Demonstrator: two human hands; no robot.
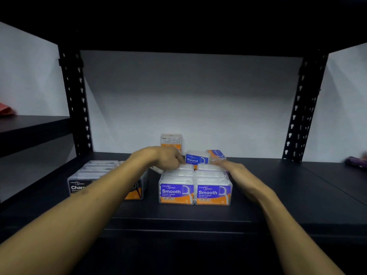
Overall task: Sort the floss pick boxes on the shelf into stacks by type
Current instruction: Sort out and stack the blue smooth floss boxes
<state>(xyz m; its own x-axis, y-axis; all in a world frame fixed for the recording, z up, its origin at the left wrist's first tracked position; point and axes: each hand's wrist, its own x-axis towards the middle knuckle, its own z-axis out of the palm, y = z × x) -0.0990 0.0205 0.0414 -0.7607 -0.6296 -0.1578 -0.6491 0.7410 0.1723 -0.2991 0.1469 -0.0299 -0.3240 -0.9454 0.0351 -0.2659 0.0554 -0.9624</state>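
Where the black metal shelf (278, 195) runs across the head view under a dark upper board, a pale wall stands behind it and the perforated uprights (76, 100) frame the bay. At left on the shelf sits the Charcoal box group (87, 175), clear-lidded with black labels, partly covered by the left forearm. At centre stand two rows of Smooth Dental Flosser boxes (195, 190), side by side and touching, blue and orange labels facing forward. Behind them a Round box (196, 158) faces forward, with a tilted box (216, 154) just to its right and an upright box (171, 140) against the wall showing its back label.

The left hand (164, 157) reaches over the rear of the left Smooth row, fingers curled downward onto a clear lid (185, 167) there; whether they pinch it or only rest on it cannot be told. The right hand (240, 176) lies along the right flank of the right Smooth row, fingers (221, 162) extended nearly straight and touching the rear box top. A purple item (355, 161) lies at far right and a red item (7, 109) at far left on a neighbouring shelf.
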